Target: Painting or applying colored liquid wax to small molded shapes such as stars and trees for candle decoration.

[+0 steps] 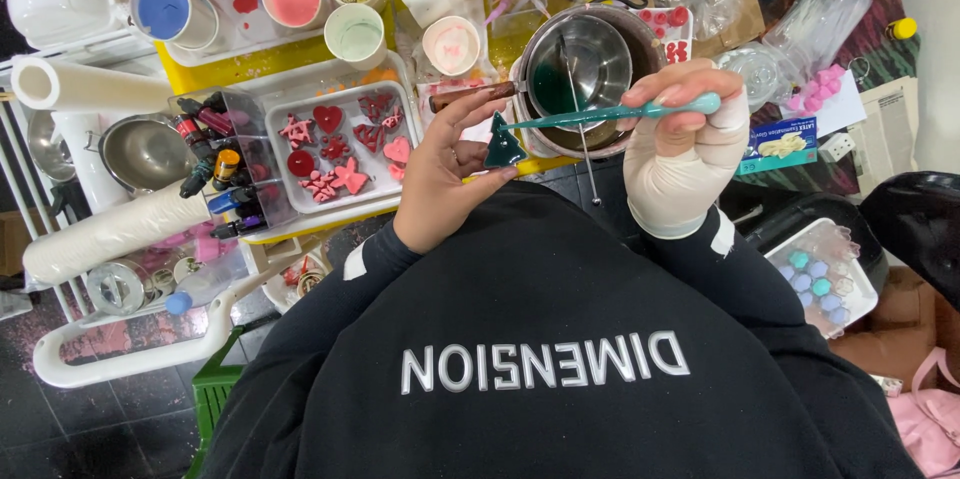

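Near the middle of the frame the left hand pinches a small dark green tree-shaped piece at its fingertips, while the gloved right hand grips a teal-handled tool whose tip touches the piece's top edge. The step in hand looks like coating or trimming the piece, just below the metal pot of green liquid at upper centre. The next stroke would call for a steady pinch and a light tip; the tray of red shapes sits left.
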